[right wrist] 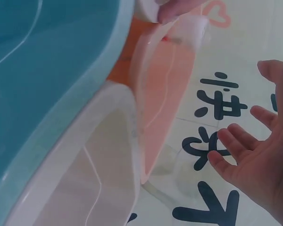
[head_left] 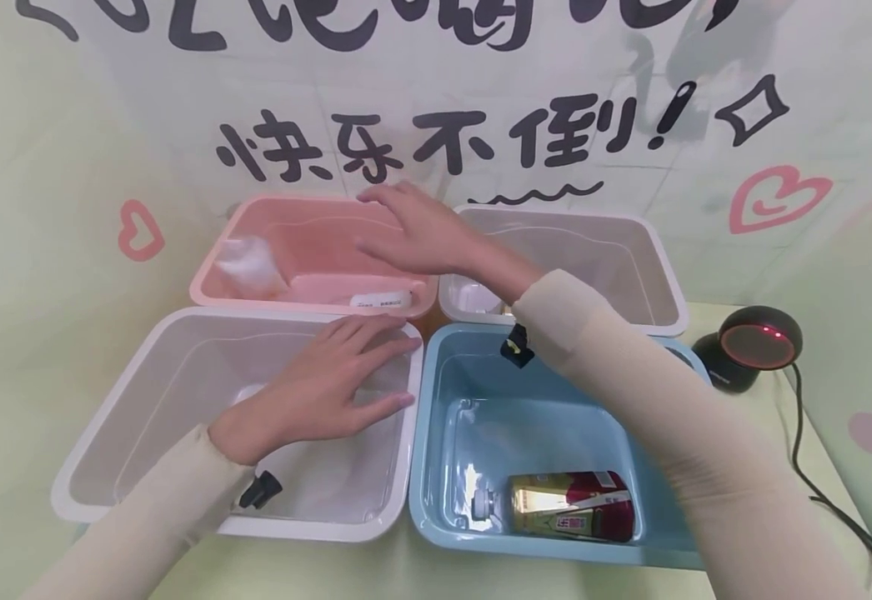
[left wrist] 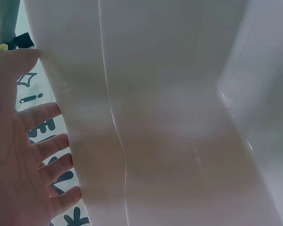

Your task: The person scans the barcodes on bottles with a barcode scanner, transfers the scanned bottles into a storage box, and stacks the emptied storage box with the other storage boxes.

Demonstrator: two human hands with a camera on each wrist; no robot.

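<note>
My left hand [head_left: 323, 387] hovers over the front left greyish-white bin [head_left: 173, 400], its fingers extended and holding nothing. In the left wrist view, the fingertips appear close to the bin's rim; whether they touch it I cannot tell. Over the pink bin [head_left: 323, 233] at the back, my right hand [head_left: 424, 233] is raised with its fingers spread and nothing in it. Inside the pink bin lie a crumpled white thing [head_left: 248, 262] at the left and a white item with dark print [head_left: 381, 300] near the front wall.
The blue bin [head_left: 533, 417] at front right contains a bottle with a red and gold label [head_left: 571, 504] on its side. Behind it stands another greyish-white bin [head_left: 593, 242], partly covered by my sleeve. A black device with red lights [head_left: 760, 337] and a cable occupy the right.
</note>
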